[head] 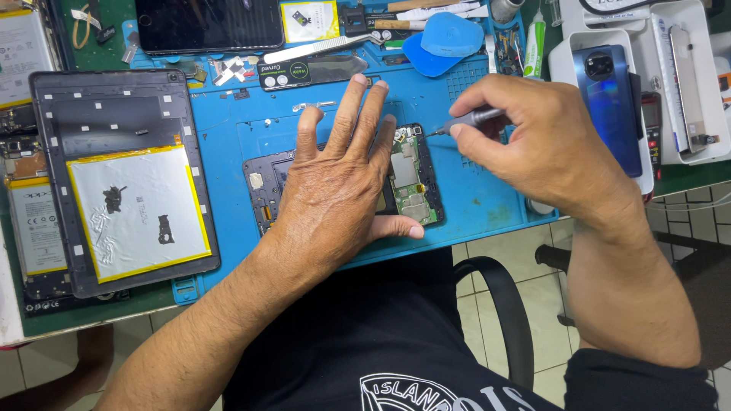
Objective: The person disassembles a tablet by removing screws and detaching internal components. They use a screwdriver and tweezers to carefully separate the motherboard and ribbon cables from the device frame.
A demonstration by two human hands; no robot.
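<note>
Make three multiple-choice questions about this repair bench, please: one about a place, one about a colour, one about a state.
1. Where does the opened tablet lie?
A. Beside the left hand, at the mat's left edge
B. Under the right hand
C. In the white tray

2. What colour is the work mat?
A. Green
B. Blue
C. Red

3. What is the left hand doing?
A. Gripping tweezers
B. Hanging off the bench
C. Pressing flat on the opened phone

Answers:
1 A, it lies left of the mat with its battery exposed.
2 B, blue surrounds the phone.
3 C, the fingers are spread over it, while the right hand holds a screwdriver.
</note>
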